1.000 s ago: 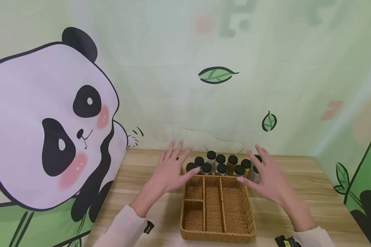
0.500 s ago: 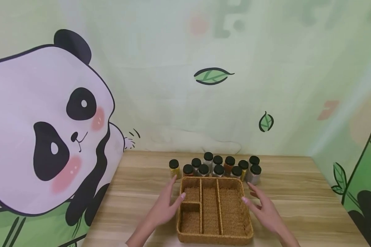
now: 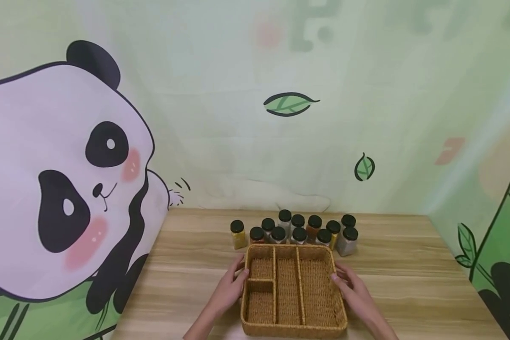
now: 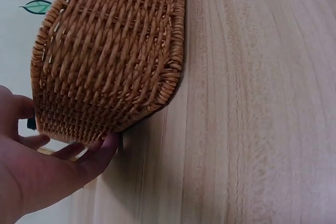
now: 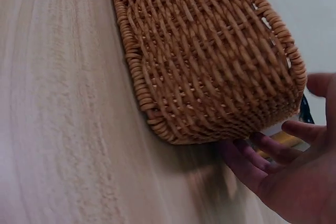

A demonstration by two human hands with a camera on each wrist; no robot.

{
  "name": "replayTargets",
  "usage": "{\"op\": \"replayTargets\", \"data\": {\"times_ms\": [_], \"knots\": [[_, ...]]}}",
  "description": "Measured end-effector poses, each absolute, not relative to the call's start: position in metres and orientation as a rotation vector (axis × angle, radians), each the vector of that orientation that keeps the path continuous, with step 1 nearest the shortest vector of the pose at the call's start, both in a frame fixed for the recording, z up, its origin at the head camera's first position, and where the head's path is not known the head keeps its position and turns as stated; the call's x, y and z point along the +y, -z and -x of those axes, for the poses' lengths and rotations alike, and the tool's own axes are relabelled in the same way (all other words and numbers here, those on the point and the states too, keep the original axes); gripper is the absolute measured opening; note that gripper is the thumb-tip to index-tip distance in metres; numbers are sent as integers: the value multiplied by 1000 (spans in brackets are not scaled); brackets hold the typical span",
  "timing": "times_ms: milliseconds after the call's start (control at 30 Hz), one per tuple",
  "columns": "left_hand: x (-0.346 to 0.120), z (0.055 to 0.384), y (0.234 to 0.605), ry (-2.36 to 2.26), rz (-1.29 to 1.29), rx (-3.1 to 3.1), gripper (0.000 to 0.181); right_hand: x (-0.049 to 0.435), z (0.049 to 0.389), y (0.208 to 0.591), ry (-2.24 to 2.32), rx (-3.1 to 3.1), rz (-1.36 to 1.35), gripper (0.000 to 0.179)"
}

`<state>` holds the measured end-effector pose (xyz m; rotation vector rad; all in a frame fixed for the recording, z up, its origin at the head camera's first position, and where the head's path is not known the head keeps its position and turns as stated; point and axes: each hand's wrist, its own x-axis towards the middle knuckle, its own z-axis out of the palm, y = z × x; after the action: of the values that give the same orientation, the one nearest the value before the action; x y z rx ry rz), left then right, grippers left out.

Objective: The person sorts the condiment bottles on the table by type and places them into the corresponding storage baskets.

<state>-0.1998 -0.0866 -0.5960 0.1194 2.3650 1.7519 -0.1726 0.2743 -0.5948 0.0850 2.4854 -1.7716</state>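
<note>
The brown four-compartment wicker basket (image 3: 288, 293) faces upward.

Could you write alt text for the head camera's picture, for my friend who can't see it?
A person's left hand and right hand hold opposite sides of a divided woven basket on a wooden table. Black-capped jars stand just behind it, before a pale green backdrop with a large cartoon panda.

A cartoon panda (image 3: 78, 174) and leaves (image 3: 290, 104) decorate the pale-green backdrop (image 3: 221, 146).
</note>
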Motion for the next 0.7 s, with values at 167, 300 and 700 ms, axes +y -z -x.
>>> {"op": "replayTargets", "data": {"times_ms": [167, 300, 700], "knots": [[-92, 204, 599, -1773, -191, 2324, 60, 276, 175, 601, 1742, 2467, -52, 56], [-98, 206, 602, -1835, -199, 2231, 62, 277, 175, 604, 1726, 2446, -55, 60], [-97, 207, 604, -1898, -223, 2112, 64, 279, 169, 607, 1786, 2390, -133, 61]]}}
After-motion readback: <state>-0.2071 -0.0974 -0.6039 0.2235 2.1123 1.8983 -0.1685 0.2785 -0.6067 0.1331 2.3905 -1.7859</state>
